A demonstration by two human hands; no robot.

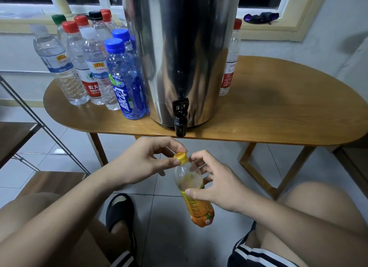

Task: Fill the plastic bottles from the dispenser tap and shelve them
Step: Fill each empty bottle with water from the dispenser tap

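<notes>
- In the lower middle of the frame, our right hand (217, 187) grips a clear plastic bottle with a yellow-and-orange label (197, 207), thumb across the front and fingers curled behind it. The bottle is tilted, its neck leaning to the upper left.
- Our left hand (147, 159) pinches the bottle's yellow screw cap (180, 158) between thumb and forefinger. The cap sits on the neck and carries red print too small to read.
- The bottle hangs above the pale tiled floor (169, 237), between our knees and below the counter's front edge. Its label writing is blurred, and we cannot tell how full it is.
- A tall cylindrical stainless-steel dispenser (179, 47) stands at centre on the oval wooden counter (278, 111). Its black plastic tap (180, 117) juts past the counter's edge, above the yellow cap.
- In the upper left a group of capped plastic bottles stands just beside the dispenser, with red, white, blue, green and black caps.
- Among them, a red-capped clear bottle (79, 63) has a red label reading "农夫" and "NONGFU".
- The blue-capped blue bottle (127, 83) nearest the dispenser shows large white characters "脉动" and "3D" on a green patch.
- Two white-capped bottles wear blue labels with small yellow badges; that print is unreadable.
- One more red-capped clear bottle with a red-and-white label (231, 57) stands to the right of the dispenser.
- A metal-framed rack with dark wooden shelves (14, 139) stands at the left edge.
</notes>
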